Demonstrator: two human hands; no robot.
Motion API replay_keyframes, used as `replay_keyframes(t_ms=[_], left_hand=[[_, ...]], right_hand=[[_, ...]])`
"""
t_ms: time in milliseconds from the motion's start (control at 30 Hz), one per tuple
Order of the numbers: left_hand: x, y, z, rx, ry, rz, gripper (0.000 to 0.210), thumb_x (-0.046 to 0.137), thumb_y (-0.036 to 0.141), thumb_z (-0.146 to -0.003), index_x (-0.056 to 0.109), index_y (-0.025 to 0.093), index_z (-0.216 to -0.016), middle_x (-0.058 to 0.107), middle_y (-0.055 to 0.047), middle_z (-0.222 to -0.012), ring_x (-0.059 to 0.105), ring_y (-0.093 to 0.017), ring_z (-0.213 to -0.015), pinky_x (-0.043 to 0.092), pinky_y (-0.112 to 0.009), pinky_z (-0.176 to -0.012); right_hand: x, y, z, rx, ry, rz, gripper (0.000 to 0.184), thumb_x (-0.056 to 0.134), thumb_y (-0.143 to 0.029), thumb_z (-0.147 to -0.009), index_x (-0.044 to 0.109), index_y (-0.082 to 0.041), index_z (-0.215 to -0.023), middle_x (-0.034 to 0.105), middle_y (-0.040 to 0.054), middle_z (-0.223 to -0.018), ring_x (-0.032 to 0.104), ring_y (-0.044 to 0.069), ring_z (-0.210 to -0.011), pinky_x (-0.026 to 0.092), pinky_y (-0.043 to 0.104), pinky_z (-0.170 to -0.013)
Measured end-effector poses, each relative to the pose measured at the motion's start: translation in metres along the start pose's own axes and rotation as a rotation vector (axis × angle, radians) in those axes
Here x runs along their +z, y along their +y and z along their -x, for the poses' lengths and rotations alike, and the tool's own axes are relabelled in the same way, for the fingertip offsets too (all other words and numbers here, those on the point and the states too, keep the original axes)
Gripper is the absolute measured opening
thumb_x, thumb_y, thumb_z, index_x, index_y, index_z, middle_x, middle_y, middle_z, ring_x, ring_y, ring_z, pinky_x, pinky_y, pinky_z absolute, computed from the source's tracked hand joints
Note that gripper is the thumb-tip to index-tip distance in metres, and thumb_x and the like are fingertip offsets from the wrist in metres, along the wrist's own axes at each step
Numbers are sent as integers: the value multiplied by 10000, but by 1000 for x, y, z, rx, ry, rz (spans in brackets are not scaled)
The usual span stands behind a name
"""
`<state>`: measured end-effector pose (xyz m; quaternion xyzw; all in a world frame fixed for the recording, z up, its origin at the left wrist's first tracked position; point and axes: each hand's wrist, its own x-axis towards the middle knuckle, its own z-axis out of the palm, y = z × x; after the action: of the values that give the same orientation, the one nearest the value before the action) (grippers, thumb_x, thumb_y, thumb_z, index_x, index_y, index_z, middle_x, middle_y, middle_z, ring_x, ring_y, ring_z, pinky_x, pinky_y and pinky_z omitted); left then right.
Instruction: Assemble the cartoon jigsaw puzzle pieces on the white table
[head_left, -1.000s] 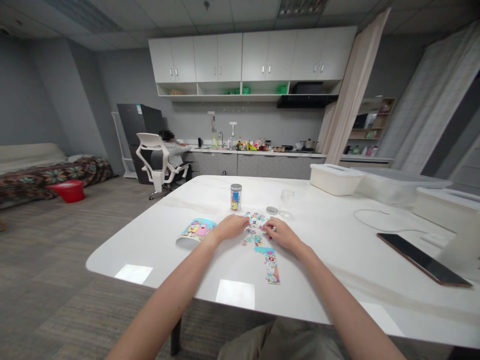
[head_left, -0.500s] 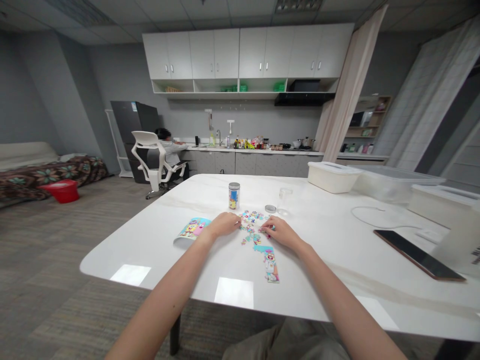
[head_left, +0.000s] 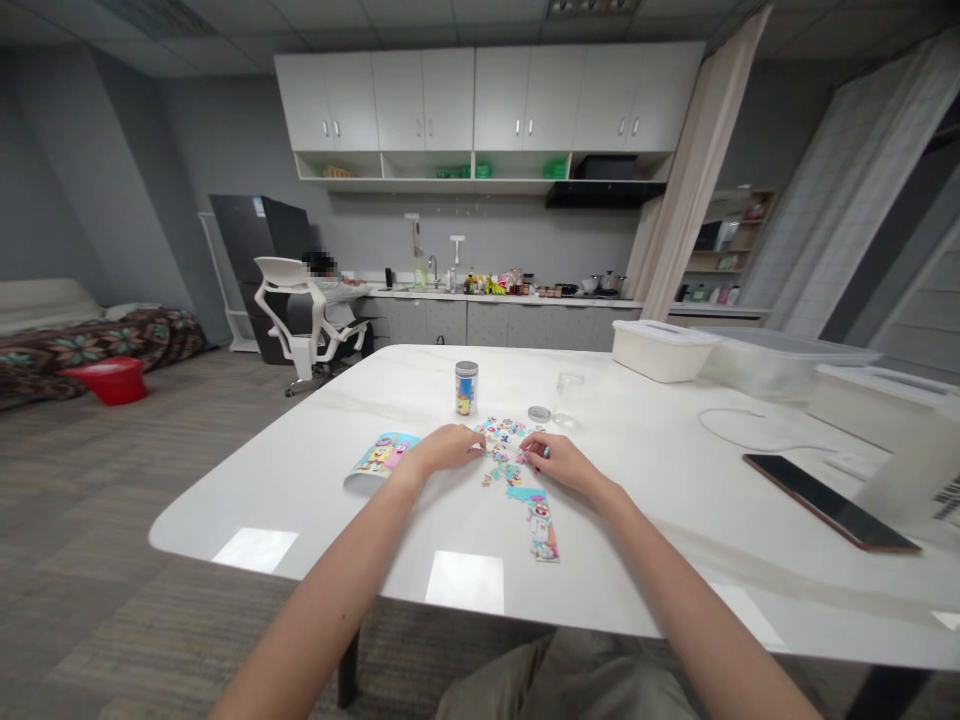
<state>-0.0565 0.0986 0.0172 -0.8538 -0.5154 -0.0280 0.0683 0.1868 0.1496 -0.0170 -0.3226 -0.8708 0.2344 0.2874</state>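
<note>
Puzzle pieces (head_left: 505, 436) are lying between the left hand (head_left: 450, 447) and the right hand (head_left: 561, 460), curling fingers (head_left: 474, 440) hiding some; I'm failing to tell whether either is gripping one. The surface (head_left: 660, 435) is stretching rightward toward a phone (head_left: 832, 503), its near edge passing beneath both forearms (head_left: 346, 565).

multicoloured puzzle pieces (head_left: 508, 475), white table (head_left: 300, 480)

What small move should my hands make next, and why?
Perhaps use your left hand to spread the loose puzzle pieces a little: they lie close together by both hands, and the joined section nearer you has an irregular left edge, so seeing single shapes could help find a match.
</note>
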Motion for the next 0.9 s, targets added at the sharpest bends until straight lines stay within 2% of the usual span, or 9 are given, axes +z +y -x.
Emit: replay_keyframes(t_ms=[167, 400, 667, 900], left_hand=[[-1, 3, 0, -5, -21, -34, 255, 451, 231, -870, 647, 218, -1034, 710, -63, -893, 661, -195, -832, 460, -265, -722], [-3, 1, 2, -50, -35, -84, 242, 447, 233, -870, 657, 207, -987, 712, -86, -896, 664, -218, -835, 471, -301, -738], [-9, 6, 3, -86, -72, -93, 245, 442, 223, -876, 663, 182, -974, 709, -121, -915, 665, -245, -848, 474, -335, -751], [-21, -17, 12, -157, -98, -70, 228, 501, 248, -874, 668, 192, -1019, 695, -108, -1009, 641, -231, -955, 453, -305, -802]], right_hand=[[-2, 1, -1, -43, 10, 74, 207, 541, -133, -777, 710, -167, -893, 684, 58, -838, 593, 166, -727, 458, 290, -706], [-2, -1, -1, -86, -17, 74, 272, 532, -86, -777, 741, -188, -920, 692, 58, -846, 606, 178, -761, 468, 307, -748], [0, 0, 0, -87, -15, 43, 270, 541, -75, -769, 710, -164, -959, 690, 61, -852, 596, 165, -728, 463, 281, -694], [-3, -8, 0, -62, -16, 42, 264, 531, -57, -752, 702, -165, -921, 681, 47, -827, 594, 150, -704, 454, 266, -687]])
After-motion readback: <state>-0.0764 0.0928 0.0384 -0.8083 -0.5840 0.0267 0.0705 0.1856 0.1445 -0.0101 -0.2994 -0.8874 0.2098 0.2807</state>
